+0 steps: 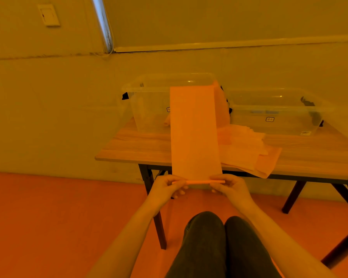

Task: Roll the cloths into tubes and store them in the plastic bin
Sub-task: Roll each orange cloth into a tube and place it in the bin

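A long folded cloth stretches from my hands up over the table edge toward the left plastic bin. Its near end is turned into a thin roll just off the table's front edge. My left hand pinches the roll's left end and my right hand pinches its right end. A pile of flat cloths lies on the table to the right of the long cloth. Behind the long cloth, some cloth shows inside the left bin. A second clear plastic bin stands at the right.
The wooden table has dark folding legs and stands against the wall. My knees are below my hands, in front of the table. Open floor lies to the left.
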